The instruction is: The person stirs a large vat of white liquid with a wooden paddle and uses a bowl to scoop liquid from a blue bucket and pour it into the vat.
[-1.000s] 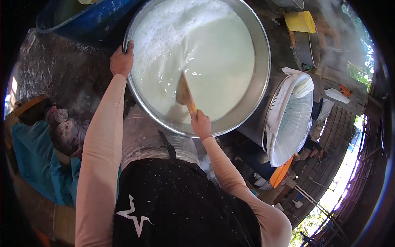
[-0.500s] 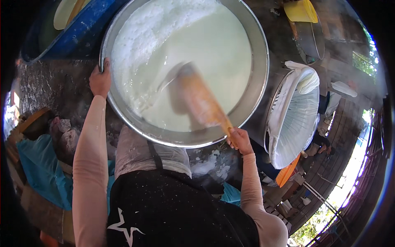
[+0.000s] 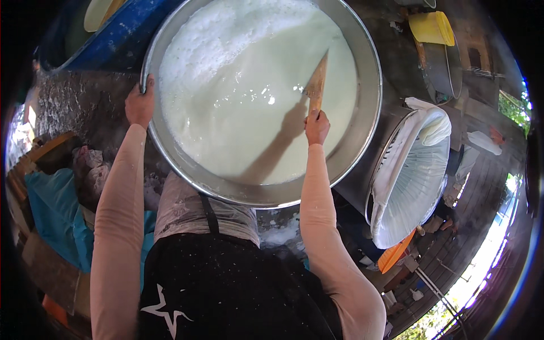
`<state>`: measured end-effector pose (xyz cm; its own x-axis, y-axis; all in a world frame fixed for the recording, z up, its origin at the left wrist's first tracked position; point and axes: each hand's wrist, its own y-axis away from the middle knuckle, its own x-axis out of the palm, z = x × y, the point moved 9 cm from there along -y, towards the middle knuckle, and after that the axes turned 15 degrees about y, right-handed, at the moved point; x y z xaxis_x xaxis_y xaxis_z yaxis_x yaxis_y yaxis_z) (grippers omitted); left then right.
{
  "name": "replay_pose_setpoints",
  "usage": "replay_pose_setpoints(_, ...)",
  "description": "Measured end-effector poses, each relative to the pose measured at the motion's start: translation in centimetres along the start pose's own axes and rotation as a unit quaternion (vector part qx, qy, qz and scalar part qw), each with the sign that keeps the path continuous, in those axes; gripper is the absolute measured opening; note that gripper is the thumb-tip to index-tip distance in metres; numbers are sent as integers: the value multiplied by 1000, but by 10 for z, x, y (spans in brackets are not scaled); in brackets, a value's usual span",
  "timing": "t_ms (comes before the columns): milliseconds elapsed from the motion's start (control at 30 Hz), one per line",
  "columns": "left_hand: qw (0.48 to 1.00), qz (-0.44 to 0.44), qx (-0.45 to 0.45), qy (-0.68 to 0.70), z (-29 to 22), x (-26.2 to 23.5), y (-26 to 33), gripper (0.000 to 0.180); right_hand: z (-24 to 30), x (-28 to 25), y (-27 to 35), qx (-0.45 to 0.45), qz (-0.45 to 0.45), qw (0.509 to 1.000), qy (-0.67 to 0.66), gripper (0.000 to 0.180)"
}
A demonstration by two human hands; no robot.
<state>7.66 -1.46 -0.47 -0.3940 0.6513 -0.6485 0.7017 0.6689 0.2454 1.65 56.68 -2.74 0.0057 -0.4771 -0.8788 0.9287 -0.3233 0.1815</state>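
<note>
A wide metal pot (image 3: 362, 141) holds a pale, milky liquid (image 3: 243, 119) with white foam along its far left part. On the pot's left rim rests my left hand (image 3: 139, 104), fingers closed over the edge. My right hand (image 3: 317, 127) is over the right half of the liquid, wrapped round the handle of a wooden paddle (image 3: 318, 79). The blade points away from me and is seen nearly edge-on; its tip is at or just above the surface, I cannot tell which. A dark shadow of arm and paddle falls across the liquid.
To the right stands a vessel lined with white cloth (image 3: 408, 175). A blue tub (image 3: 107, 39) is at the far left, a yellow container (image 3: 432, 28) at the far right. An orange object (image 3: 395, 252) and blue plastic sheeting (image 3: 59, 209) lie lower down.
My right hand has moved from the pot's near right rim inward over the liquid. The paddle has swung to the right and turned from broad face to edge. My left hand stays on the rim.
</note>
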Motion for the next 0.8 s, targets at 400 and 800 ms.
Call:
replay_pose_setpoints(400, 998, 23, -18, 58, 3, 10, 0, 55, 44, 47, 164, -120, 59, 986, 98, 37)
replay_pose_setpoints(800, 997, 36, -15, 66, -9, 12, 5, 56, 67, -11, 260, -234, 215, 929, 189, 25)
